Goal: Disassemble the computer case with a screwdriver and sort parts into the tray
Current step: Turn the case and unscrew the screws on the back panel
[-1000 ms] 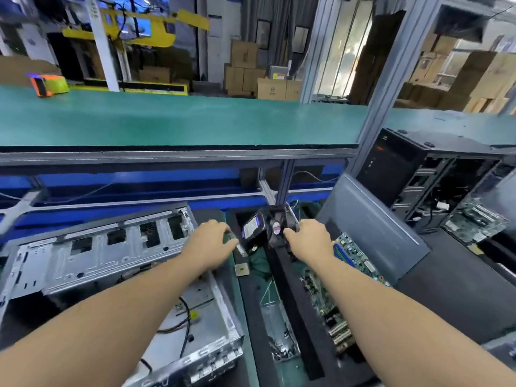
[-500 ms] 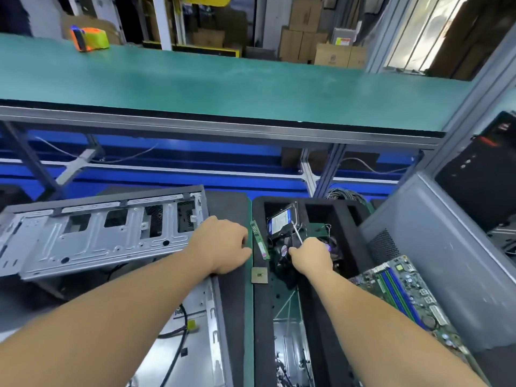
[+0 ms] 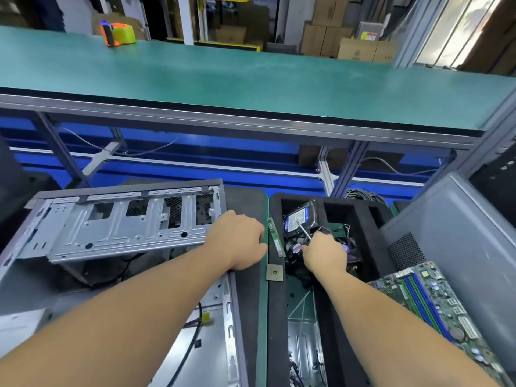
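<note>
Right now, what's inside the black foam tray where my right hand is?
Inside the tray: a blue-labelled hard drive, a fan, and your right hand gripping the screwdriver. Your hand covers whatever lies beneath.

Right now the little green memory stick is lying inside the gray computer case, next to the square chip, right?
Not quite. The head view shows the memory stick lying on the black tray's left rim, outside the computer case. It is near the square chip, as you said.

I see both forearms bare to frame edge, no sleeves/gloves; left hand [image 3: 237,240] & right hand [image 3: 325,254] bare too.
</note>
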